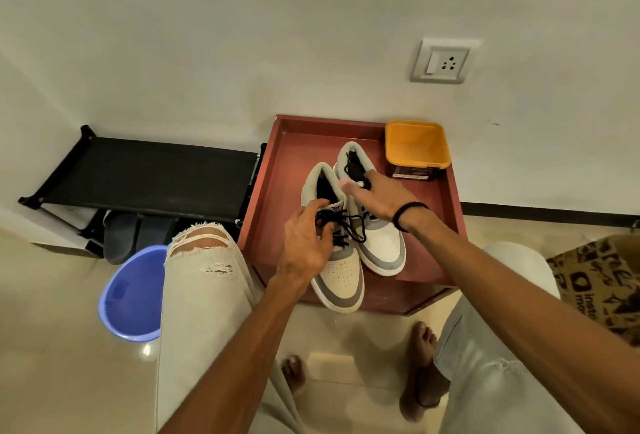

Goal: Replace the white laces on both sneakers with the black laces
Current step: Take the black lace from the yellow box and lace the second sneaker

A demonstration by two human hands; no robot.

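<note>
Both sneakers sat side by side on the red-brown tray table (273, 191), toes toward the person. Left sneaker (341, 277) already carried black laces (346, 225); left hand (304, 243) was curled over them, fingers pinching the loose loops at the tongue. Right hand (377, 198) lay fingers-spread over the right sneaker (384, 246), more black lace (353, 165) visible in its collar. No white laces in view. Looked like late-stage: tidying/tying. Next move probably needed both hands on one shoe to even the ends and knot them; orange-lidded box (417, 146) stood well clear
</note>
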